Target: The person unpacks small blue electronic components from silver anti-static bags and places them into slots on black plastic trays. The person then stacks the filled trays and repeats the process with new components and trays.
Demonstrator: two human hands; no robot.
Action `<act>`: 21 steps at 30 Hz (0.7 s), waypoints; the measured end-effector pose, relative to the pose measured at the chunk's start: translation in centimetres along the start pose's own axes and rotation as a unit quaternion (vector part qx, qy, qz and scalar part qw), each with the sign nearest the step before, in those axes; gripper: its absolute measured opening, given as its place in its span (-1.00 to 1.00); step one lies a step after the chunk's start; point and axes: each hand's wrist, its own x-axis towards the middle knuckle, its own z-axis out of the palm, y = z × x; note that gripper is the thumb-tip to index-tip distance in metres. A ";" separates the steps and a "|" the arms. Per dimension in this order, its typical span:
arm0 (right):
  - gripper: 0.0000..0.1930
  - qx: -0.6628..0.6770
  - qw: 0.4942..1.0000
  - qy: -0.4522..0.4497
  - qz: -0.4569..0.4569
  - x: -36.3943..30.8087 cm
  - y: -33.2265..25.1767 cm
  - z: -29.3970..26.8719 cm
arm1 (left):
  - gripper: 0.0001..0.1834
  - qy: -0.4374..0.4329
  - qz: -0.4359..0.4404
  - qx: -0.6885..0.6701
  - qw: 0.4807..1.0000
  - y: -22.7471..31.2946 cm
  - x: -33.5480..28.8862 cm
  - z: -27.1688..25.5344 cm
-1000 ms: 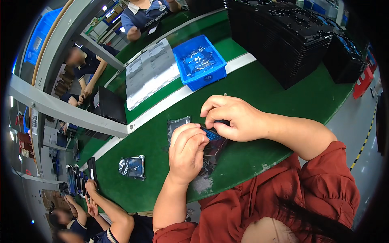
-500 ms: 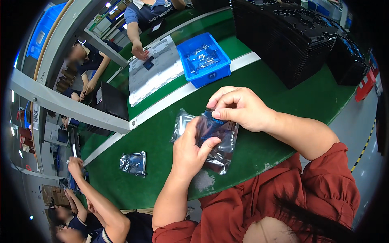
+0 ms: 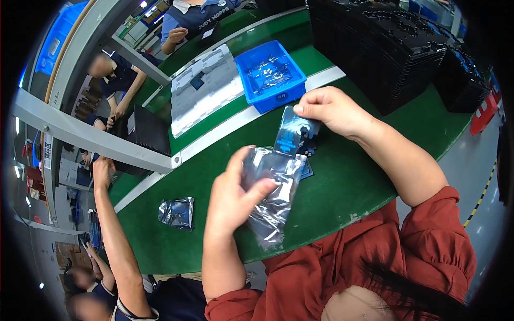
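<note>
A shiny, see-through silvery antistatic bag [image 3: 270, 214] is held in my left hand [image 3: 235, 192], its thumb lying across the front. My right hand [image 3: 332, 112] pinches the top end of a flat dark blue circuit board [image 3: 289, 131] with a cutout on one side. The board's lower end is at the bag's upper opening; whether any of it is still inside I cannot tell. Behind the bag, another blue board [image 3: 306, 168] partly shows low over the green table [image 3: 342, 187]. A second silvery bag [image 3: 176, 214] with something dark in it lies to the left.
Beyond my hands stands a blue bin [image 3: 276, 99] with clear-bagged parts. Beside it, a pale tray [image 3: 209, 104] carries a small dark board [image 3: 198, 80]. Tall black tray stacks [image 3: 369, 64] rise at the far right. Co-workers sit left and across; one arm [image 3: 115, 224] reaches in at left.
My right hand has moved up and away, drawing the blue board out of the bag. My left hand has shifted slightly left with the bag. The co-worker across has pulled a hand back from the pale tray.
</note>
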 end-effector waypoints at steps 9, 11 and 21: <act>-0.81 -0.123 0.992 -0.033 0.003 1.8 1.8 1.6 | -0.46 0.055 -0.066 0.196 0.977 -4.3 1.3 -3.0; -0.79 -0.207 0.976 -0.057 -0.040 1.4 1.6 2.3 | -0.44 0.048 -0.094 0.184 0.977 -4.5 1.7 -2.7; -0.77 -0.414 0.875 0.031 -0.251 0.0 2.0 2.4 | -0.55 0.223 0.001 0.185 0.957 -6.4 0.4 -5.7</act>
